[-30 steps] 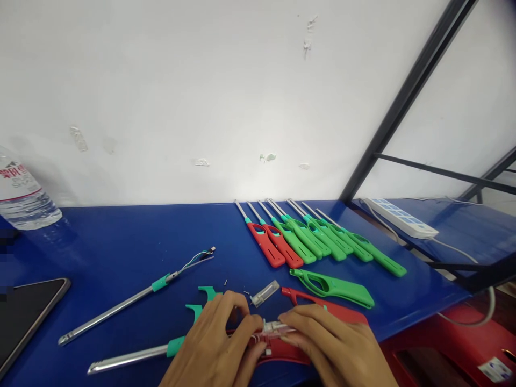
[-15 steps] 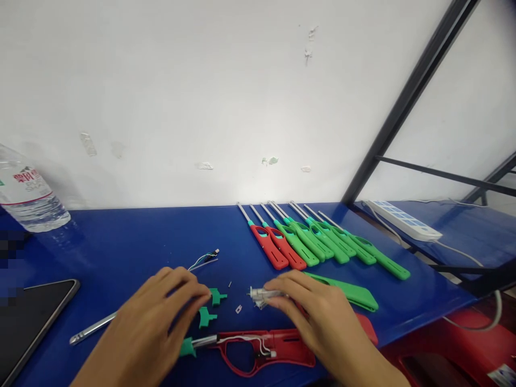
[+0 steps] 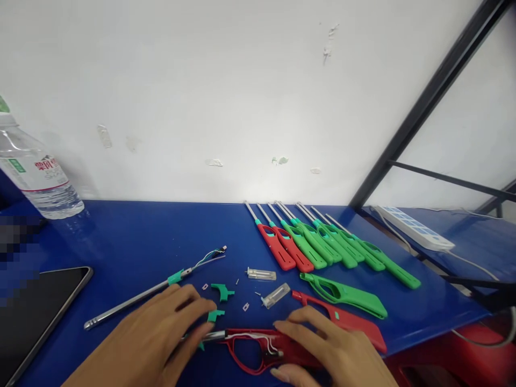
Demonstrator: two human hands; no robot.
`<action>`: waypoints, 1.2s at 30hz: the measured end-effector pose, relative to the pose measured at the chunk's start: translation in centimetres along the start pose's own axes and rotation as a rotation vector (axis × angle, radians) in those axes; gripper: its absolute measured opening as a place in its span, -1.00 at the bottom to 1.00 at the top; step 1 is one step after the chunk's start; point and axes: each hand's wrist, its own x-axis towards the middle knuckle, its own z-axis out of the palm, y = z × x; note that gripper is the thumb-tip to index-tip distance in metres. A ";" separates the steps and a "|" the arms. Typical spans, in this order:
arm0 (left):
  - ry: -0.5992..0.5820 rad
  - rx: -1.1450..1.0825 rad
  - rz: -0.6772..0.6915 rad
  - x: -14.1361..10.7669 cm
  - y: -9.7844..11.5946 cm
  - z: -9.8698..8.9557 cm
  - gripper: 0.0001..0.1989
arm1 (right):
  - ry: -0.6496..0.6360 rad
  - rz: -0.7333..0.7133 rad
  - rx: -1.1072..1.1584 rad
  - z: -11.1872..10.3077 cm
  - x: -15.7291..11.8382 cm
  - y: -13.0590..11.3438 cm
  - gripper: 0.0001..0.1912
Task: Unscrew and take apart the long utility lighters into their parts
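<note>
A red lighter casing half (image 3: 248,366) lies at the front, with a metal tube, white wires and a small dark part in it. My right hand (image 3: 338,344) spans its handle, fingertips at the upper edge and thumb at the lower edge. Over the tube end, my left hand (image 3: 169,328) is curved with thumb and index finger apart. Its fingertips are close to a green trigger (image 3: 216,315); whether they touch it I cannot tell. Another green trigger (image 3: 222,292) lies just beyond. Two clear fuel tanks (image 3: 261,274) (image 3: 276,295) rest behind the casing.
A loose metal lighter tube (image 3: 133,305) with wires lies at left. Several red and green lighters (image 3: 306,248) stand in a row at back right. Green (image 3: 350,295) and red (image 3: 346,321) casing pieces lie at right. A bottle (image 3: 50,180) and tablet (image 3: 44,312) are at left.
My right hand has let go of the clear fuel tank and moved down to the red casing. Both tanks now lie on the table. My left hand has shifted slightly toward the tube.
</note>
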 end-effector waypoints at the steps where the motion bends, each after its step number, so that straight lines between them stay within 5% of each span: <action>1: 0.002 -0.033 0.031 -0.8 0.2 0.5 -0.63 | -0.014 0.007 -0.011 0.4 -0.6 0.2 -0.56; 6: 0.018 -0.167 -0.008 -1.5 0.6 1.6 -0.69 | -0.065 0.067 0.075 1.5 -1.0 1.1 -0.62; 18: 0.167 -0.308 0.008 2.0 1.6 -1.3 -0.71 | -0.102 0.200 0.288 1.7 -0.8 1.1 -0.62; 26: 0.280 -0.184 0.055 3.7 1.9 -2.1 -0.72 | -0.104 0.201 0.320 1.7 -0.8 1.0 -0.65; 36: 0.129 -0.342 0.075 4.0 1.8 -2.3 -0.74 | -0.094 0.204 0.335 1.6 -0.7 1.0 -0.65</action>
